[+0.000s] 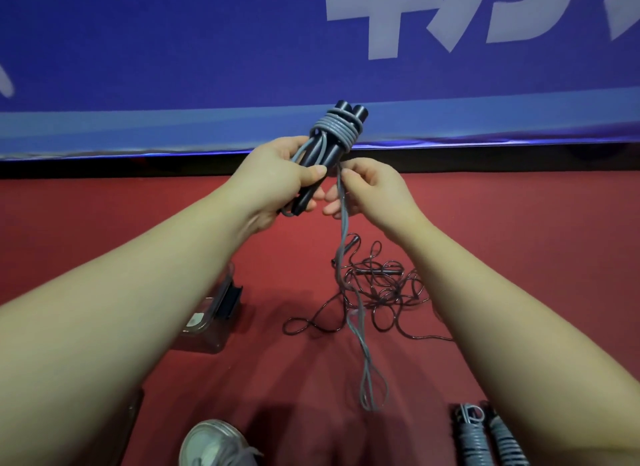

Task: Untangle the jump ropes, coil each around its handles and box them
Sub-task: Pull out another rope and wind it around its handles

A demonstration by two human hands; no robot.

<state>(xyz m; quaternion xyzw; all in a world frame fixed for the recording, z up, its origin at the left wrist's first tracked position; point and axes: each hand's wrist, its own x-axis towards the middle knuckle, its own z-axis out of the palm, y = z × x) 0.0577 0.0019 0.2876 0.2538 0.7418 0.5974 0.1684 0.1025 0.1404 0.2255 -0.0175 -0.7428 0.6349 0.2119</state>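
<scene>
The left grip (291,185) is closed round the low end of 2 black tube handles (358,112). The handles are side by side and point up and away from it. A thick grey jump rope (337,131) is wound in tight rings round the top part of both handles, just above the left grip. Some grey strands run down along the handles under its fingers. The right grip (367,191) is just beside the left grip, with the fingertips very close together. It pinches the loose part of the grey rope between thumb and fingers, right below the rings. From the right grip the loose rope hangs down as 2 strands and ends in a long loop far below. On the red floor (519,257), under the right grip, lies a messy pile of thin dark jump rope (381,289) with slim black handles in it. Low and to the left of the left grip, partly behind the left arm, a clear plastic box (207,327) sits on the floor with something dark inside; I cannot tell what it is. Far below the right grip, at the bottom edge, 2 wound grey rope bundles (485,438) lie side by side. A grey shoe (214,445) shows far below the left grip. Behind both grips hangs a blue banner with white letters (207,49).
</scene>
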